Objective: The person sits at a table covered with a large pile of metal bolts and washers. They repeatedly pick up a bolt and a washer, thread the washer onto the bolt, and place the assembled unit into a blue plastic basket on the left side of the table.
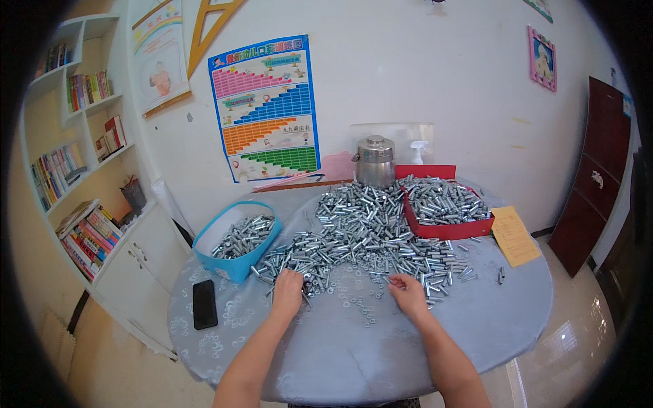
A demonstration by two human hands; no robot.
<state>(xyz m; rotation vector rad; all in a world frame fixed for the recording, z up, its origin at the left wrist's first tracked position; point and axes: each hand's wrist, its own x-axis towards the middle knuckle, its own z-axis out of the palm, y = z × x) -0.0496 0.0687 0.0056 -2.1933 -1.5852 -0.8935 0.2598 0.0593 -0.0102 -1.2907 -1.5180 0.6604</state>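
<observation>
A wide heap of silvery metal bolts [360, 224] spreads over the round table, with small loose nuts [368, 317] scattered along its near side. My left hand [288, 291] is at the heap's left near edge, its fingers curled down among the bolts; what they hold is hidden. To the right, my right hand [408, 296] has its thumb and fingers pinched together beside the nuts. A small metal piece shows at those fingertips, too small to name. The two hands are apart, with several loose nuts between them.
A blue bin [246, 266] of bolts stands left, a red box [449, 229] of bolts back right. A black phone [204, 304] lies at left, a yellow paper [515, 236] at right. Behind the heap are a steel canister [375, 163] and a spray bottle [418, 152].
</observation>
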